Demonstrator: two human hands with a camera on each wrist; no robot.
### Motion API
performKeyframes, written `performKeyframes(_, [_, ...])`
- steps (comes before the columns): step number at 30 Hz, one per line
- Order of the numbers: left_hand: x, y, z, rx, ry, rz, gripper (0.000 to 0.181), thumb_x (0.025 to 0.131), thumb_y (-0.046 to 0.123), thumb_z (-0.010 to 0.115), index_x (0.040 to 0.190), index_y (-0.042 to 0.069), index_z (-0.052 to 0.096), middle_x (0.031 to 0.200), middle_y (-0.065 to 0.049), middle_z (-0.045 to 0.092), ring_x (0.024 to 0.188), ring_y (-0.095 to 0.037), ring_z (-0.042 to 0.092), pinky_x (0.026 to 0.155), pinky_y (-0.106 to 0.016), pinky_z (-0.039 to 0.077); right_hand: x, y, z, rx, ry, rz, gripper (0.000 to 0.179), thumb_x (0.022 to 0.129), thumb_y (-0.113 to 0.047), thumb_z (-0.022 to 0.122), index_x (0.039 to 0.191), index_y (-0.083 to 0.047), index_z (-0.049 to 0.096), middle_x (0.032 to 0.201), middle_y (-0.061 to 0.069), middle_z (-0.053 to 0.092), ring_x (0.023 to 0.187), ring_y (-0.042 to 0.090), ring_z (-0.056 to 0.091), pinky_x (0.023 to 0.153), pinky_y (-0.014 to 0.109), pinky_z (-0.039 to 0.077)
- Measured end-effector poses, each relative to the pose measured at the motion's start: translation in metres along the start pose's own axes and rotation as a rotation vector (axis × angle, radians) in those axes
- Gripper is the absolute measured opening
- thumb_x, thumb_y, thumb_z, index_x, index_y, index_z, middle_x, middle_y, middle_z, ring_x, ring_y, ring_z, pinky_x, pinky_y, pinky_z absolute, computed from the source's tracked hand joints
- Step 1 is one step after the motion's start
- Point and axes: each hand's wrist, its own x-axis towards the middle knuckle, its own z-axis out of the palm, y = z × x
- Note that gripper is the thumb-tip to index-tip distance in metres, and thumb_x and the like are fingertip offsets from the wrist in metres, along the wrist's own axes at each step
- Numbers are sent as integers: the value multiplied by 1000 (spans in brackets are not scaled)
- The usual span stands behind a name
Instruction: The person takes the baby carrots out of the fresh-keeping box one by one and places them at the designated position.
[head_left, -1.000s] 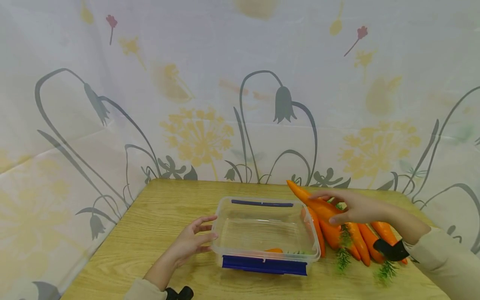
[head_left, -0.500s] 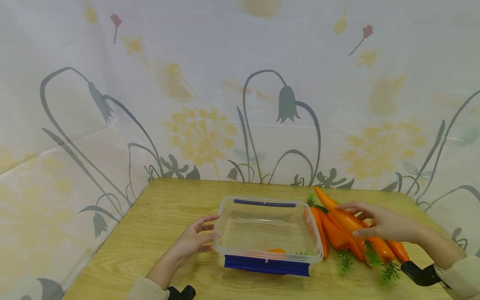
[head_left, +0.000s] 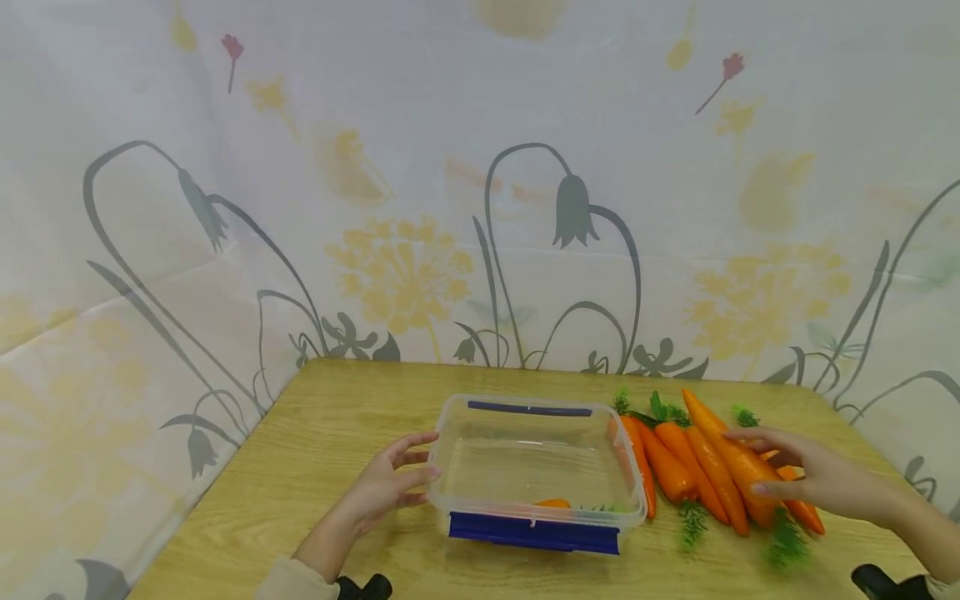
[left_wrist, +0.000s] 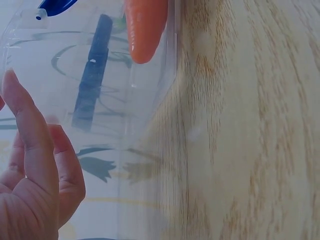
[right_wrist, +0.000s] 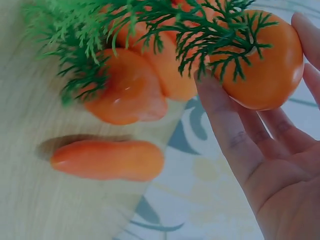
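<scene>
A clear plastic food container (head_left: 532, 514) with blue clips sits mid-table. My left hand (head_left: 386, 483) is at its left side, fingers loosely bent and fingertips right at the rim. In the left wrist view the fingers (left_wrist: 35, 145) show against the clear wall. Through that wall appears an orange carrot tip (left_wrist: 145, 30). My right hand (head_left: 813, 475) grips a large orange carrot (head_left: 735, 462) between thumb and fingers, its tip pointing away to the upper left. Up close, the held carrot (right_wrist: 272, 65) shows its rounded top and green fronds.
Several more carrots (head_left: 667, 467) with green tops lie in a row right of the container, under and beside the held one. One short carrot (right_wrist: 110, 160) lies apart in the right wrist view. A patterned cloth (head_left: 405, 167) hangs behind the wooden table (head_left: 352, 400).
My right hand has moved right, away from the container, with the carrot in its grip, uncovering carrots beside the box. My left hand has stayed at the container's side.
</scene>
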Motion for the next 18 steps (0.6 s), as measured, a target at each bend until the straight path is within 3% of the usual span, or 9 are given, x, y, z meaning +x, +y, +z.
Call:
performKeyframes(6, [0, 0, 0, 2, -1, -3, 60, 87, 13, 67, 139, 4, 39, 134, -27, 29, 95, -25, 55, 71, -33, 52, -13, 15, 1, 34, 22, 126, 53, 91, -16, 62, 139, -9, 41, 120, -37, 32, 98, -9, 43, 67, 32, 47])
performKeyframes(9, [0, 0, 0, -2, -5, -6, 60, 87, 13, 67, 139, 4, 39, 134, -27, 29, 96, -25, 55, 71, -33, 52, -19, 20, 0, 48, 33, 192, 53, 92, -16, 61, 139, -7, 39, 128, -14, 42, 97, -4, 45, 65, 34, 46])
performKeyframes(13, [0, 0, 0, -5, -3, -8, 59, 87, 13, 67, 139, 4, 39, 134, -27, 29, 96, -25, 55, 72, -33, 52, -26, 25, -2, 12, 86, 244, 52, 91, -16, 62, 136, -3, 42, 123, 24, 46, 89, 2, 51, 61, 32, 48])
performKeyframes(15, [0, 0, 0, -6, -2, -7, 59, 87, 14, 67, 139, 5, 40, 134, -27, 30, 97, -24, 55, 72, -34, 52, -29, 27, -4, 10, 105, 265, 50, 91, -16, 62, 135, -3, 42, 121, 29, 46, 88, 5, 53, 60, 32, 49])
performKeyframes(18, [0, 0, 0, -4, 0, -5, 60, 86, 14, 68, 138, 5, 41, 134, -27, 30, 98, -24, 55, 73, -34, 52, -31, 29, -9, 17, 96, 333, 52, 92, -20, 61, 135, -1, 40, 121, 37, 42, 88, 22, 55, 60, 38, 49])
